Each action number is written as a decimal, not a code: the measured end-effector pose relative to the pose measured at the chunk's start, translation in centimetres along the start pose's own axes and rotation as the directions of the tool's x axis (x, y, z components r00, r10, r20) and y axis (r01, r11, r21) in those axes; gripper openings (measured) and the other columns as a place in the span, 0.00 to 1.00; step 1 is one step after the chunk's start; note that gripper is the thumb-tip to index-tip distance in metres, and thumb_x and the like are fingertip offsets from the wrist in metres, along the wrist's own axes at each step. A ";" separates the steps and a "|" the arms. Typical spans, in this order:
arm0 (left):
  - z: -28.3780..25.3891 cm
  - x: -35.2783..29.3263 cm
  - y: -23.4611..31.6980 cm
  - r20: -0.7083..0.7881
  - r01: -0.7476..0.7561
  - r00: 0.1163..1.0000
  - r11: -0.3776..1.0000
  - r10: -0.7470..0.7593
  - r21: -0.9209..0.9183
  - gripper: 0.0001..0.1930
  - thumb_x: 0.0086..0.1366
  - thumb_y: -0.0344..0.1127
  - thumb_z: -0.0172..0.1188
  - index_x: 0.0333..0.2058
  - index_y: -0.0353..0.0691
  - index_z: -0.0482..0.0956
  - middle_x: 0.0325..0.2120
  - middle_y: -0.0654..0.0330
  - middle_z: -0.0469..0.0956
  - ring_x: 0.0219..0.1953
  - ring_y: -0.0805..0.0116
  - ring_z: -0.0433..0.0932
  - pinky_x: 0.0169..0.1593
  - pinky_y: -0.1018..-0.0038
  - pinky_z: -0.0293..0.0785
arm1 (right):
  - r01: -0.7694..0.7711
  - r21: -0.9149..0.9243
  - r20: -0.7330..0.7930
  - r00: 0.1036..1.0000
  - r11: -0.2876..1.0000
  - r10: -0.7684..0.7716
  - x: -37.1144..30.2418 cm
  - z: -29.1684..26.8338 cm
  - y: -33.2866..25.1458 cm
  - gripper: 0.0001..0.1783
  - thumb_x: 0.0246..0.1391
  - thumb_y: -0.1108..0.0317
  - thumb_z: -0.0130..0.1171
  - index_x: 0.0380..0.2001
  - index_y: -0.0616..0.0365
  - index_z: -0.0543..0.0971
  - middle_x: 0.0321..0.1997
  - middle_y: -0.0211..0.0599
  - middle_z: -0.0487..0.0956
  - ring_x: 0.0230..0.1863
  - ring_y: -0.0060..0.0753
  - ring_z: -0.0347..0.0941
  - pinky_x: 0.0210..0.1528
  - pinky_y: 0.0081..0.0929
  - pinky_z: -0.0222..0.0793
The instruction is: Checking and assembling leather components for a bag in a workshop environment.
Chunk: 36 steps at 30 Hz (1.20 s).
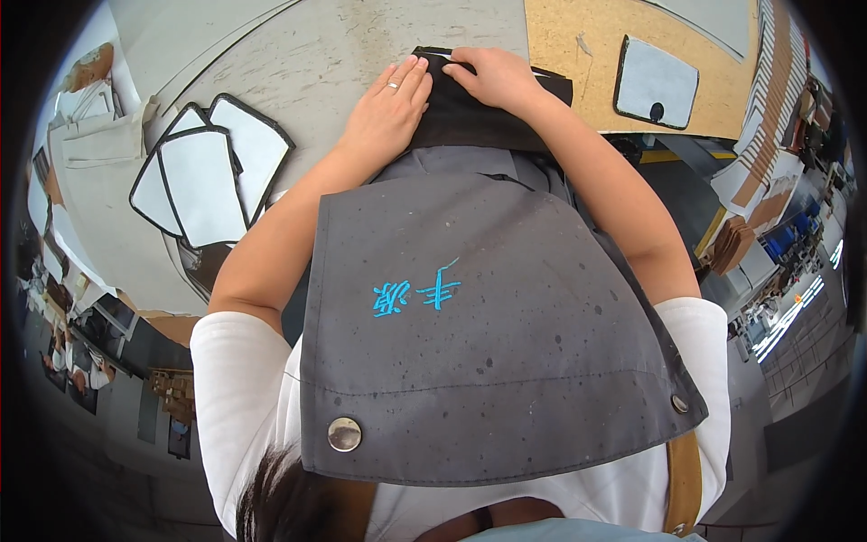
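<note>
A black fabric piece (pixel 470 117) lies on the grey worktable (pixel 343 45) right in front of my apron. My left hand (pixel 390 107), with a ring on one finger, lies flat on the piece's left part, fingers together and stretched out. My right hand (pixel 492 74) presses on its top edge, fingers curled over a thin white strip along that edge. Both hands touch at the fingertips near the piece's upper left corner. My grey apron (pixel 479 316) hides the near part of the fabric.
A stack of white panels with black edging (pixel 208 172) lies on the table to the left. Another such panel (pixel 657 83) rests on a tan board (pixel 578 54) at the right. Beige fabric (pixel 90 181) lies further left. Workstations and people show at the rims.
</note>
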<state>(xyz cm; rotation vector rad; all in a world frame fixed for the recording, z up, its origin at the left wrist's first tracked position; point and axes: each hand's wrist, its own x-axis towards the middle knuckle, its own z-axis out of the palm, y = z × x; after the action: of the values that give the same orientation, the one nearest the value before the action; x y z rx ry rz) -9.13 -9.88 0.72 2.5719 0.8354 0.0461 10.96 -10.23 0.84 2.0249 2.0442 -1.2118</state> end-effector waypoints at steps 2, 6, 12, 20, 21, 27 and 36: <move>0.2 0.1 0.0 0.012 -0.012 1.000 0.998 0.011 0.059 0.19 0.61 0.34 0.51 0.50 0.33 0.68 0.55 0.55 0.64 0.60 0.61 0.60 0.62 0.66 0.56 | -0.001 0.009 0.025 1.000 1.000 0.001 -0.1 -0.8 0.1 0.18 0.53 0.50 0.51 0.35 0.53 0.78 0.29 0.43 0.79 0.34 0.48 0.74 0.35 0.39 0.69; 0.3 -0.3 -0.1 -0.013 0.008 1.000 1.000 -0.008 0.022 0.19 0.61 0.33 0.51 0.50 0.32 0.67 0.55 0.54 0.64 0.60 0.61 0.60 0.62 0.67 0.56 | -0.064 -0.137 0.169 0.982 0.989 0.087 -2.4 -3.8 1.9 0.20 0.51 0.49 0.54 0.37 0.54 0.78 0.32 0.45 0.79 0.37 0.47 0.75 0.38 0.37 0.69; 0.0 -0.1 0.0 -0.008 0.016 1.000 1.000 -0.016 0.021 0.22 0.61 0.35 0.51 0.54 0.35 0.64 0.55 0.54 0.64 0.60 0.62 0.60 0.62 0.67 0.56 | -0.097 0.087 0.022 0.995 0.991 0.096 -3.3 -2.5 2.4 0.18 0.50 0.51 0.57 0.35 0.53 0.78 0.34 0.41 0.79 0.39 0.43 0.75 0.40 0.33 0.69; -0.1 0.4 0.2 -0.004 0.005 1.000 0.996 -0.004 0.089 0.26 0.61 0.39 0.52 0.57 0.38 0.61 0.53 0.56 0.66 0.57 0.63 0.63 0.60 0.68 0.58 | -0.111 0.196 -0.234 0.959 0.974 0.157 -2.7 0.8 2.5 0.13 0.51 0.55 0.57 0.31 0.53 0.78 0.29 0.35 0.79 0.33 0.40 0.75 0.36 0.31 0.69; -0.1 0.4 0.2 0.011 0.006 1.000 0.993 -0.008 0.115 0.26 0.61 0.40 0.52 0.58 0.39 0.61 0.53 0.57 0.66 0.57 0.64 0.64 0.60 0.68 0.58 | -0.104 0.201 -0.261 0.953 0.974 0.156 -2.7 1.0 2.4 0.12 0.51 0.55 0.56 0.30 0.51 0.78 0.29 0.35 0.79 0.32 0.41 0.75 0.34 0.33 0.69; -0.1 0.6 0.4 0.045 0.019 0.999 0.979 -0.028 0.202 0.27 0.63 0.45 0.49 0.59 0.43 0.60 0.53 0.60 0.66 0.56 0.66 0.64 0.60 0.68 0.58 | -0.149 0.134 -0.265 0.947 0.980 0.181 -2.4 0.7 1.5 0.10 0.49 0.57 0.55 0.28 0.50 0.77 0.27 0.36 0.79 0.31 0.42 0.75 0.31 0.36 0.69; 0.5 1.0 0.3 0.021 0.064 0.997 0.979 -0.069 0.194 0.26 0.64 0.45 0.48 0.59 0.44 0.60 0.52 0.62 0.67 0.54 0.67 0.65 0.55 0.70 0.60 | -0.231 0.082 -0.244 0.938 0.970 0.244 -1.9 0.6 0.8 0.10 0.48 0.57 0.55 0.27 0.51 0.77 0.25 0.38 0.78 0.29 0.45 0.75 0.31 0.38 0.70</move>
<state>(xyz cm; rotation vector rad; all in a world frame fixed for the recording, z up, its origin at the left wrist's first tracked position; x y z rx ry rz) -8.02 -9.73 0.34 2.7152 0.9572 -0.0947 11.63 -12.28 0.99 2.4790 1.8013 -1.0186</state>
